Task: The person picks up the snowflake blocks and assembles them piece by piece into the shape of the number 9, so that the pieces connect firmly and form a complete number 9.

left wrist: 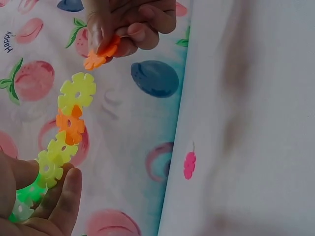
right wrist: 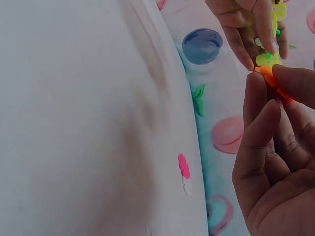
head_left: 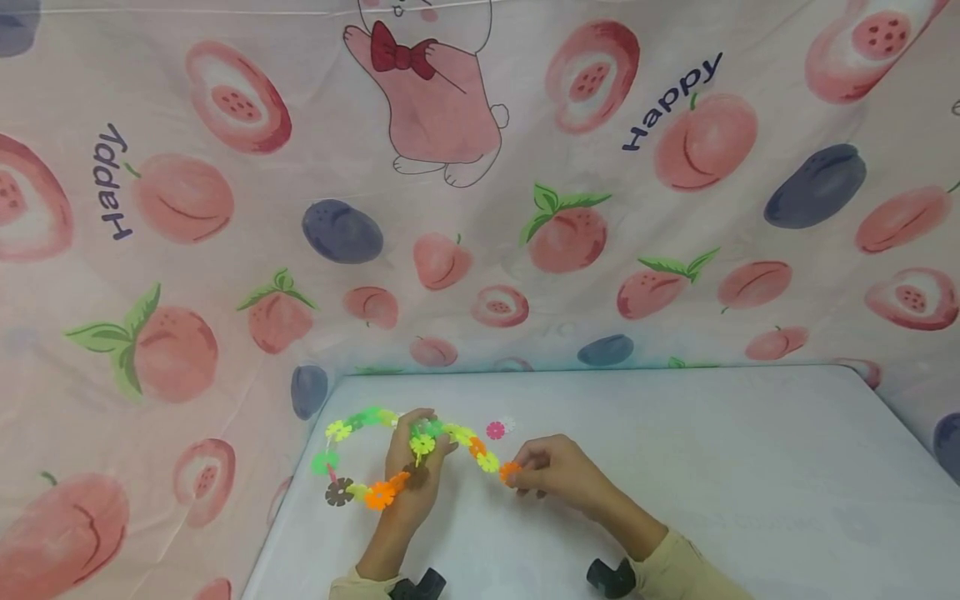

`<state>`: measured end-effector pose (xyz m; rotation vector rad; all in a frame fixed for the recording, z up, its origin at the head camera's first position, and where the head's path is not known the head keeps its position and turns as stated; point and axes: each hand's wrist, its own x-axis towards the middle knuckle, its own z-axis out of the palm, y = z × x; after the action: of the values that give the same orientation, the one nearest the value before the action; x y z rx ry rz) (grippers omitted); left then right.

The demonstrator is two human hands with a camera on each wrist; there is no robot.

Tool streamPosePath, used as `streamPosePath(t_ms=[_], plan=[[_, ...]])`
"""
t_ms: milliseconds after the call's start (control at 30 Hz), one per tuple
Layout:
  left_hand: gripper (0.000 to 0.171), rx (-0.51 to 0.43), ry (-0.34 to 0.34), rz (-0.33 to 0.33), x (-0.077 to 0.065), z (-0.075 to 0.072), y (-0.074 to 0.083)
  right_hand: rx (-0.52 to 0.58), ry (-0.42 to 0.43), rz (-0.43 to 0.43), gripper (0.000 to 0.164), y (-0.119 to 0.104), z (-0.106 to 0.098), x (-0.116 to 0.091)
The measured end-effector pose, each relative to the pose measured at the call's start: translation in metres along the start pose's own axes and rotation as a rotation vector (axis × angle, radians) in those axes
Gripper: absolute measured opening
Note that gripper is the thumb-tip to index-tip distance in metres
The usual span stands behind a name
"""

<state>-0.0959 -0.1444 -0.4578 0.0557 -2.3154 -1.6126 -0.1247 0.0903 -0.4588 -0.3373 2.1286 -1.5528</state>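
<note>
A chain of flower-shaped plastic linking discs [head_left: 379, 496] in yellow, green, orange and brown loops around my left hand [head_left: 422, 497]. In the left wrist view, that hand's thumb and fingers pinch the chain at a yellow disc [left wrist: 49, 169] beside green ones. Off to the right, my right hand [head_left: 558, 473] pinches an orange disc [left wrist: 101, 54] between thumb and fingertips. This disc is close to the yellow disc [left wrist: 77, 93] at the chain's end, and a small gap shows between them in the left wrist view. Fingers partly cover the orange disc in the right wrist view.
A pink disc [head_left: 495, 430] lies on the white table [head_left: 675, 467] beyond the hands, with a white disc [right wrist: 187, 186] against it. Behind the table's far edge hangs a fruit-patterned cloth [head_left: 465, 208]. Dark wrist mounts [head_left: 611, 578] sit by the sleeves.
</note>
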Motion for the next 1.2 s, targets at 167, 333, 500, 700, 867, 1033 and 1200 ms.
streamPosePath(t_ms=[167,333,500,700,867,1033,1200], plan=[[0.039,-0.002,0.015,-0.006,0.001,0.001,0.001,-0.004,0.018,-0.028,0.017,-0.003,0.003,-0.003],[0.039,-0.005,0.033,0.016,0.001,0.003,0.003,-0.03,0.06,-0.045,0.015,-0.007,0.007,-0.004],[0.036,-0.063,0.012,0.024,0.0,0.007,0.006,-0.11,0.118,-0.069,0.012,-0.008,0.01,-0.004],[0.035,-0.081,0.055,-0.009,0.001,0.007,0.011,-0.188,0.154,-0.121,0.008,-0.008,0.013,-0.004],[0.036,-0.037,0.062,-0.024,0.001,0.007,0.013,-0.205,0.173,-0.135,0.007,-0.008,0.014,-0.004],[0.033,-0.044,0.066,-0.001,0.0,0.008,0.012,-0.206,0.189,-0.143,0.007,-0.009,0.016,-0.004],[0.032,-0.001,0.104,0.057,-0.001,0.008,0.011,-0.232,0.228,-0.158,0.007,-0.01,0.017,-0.005]])
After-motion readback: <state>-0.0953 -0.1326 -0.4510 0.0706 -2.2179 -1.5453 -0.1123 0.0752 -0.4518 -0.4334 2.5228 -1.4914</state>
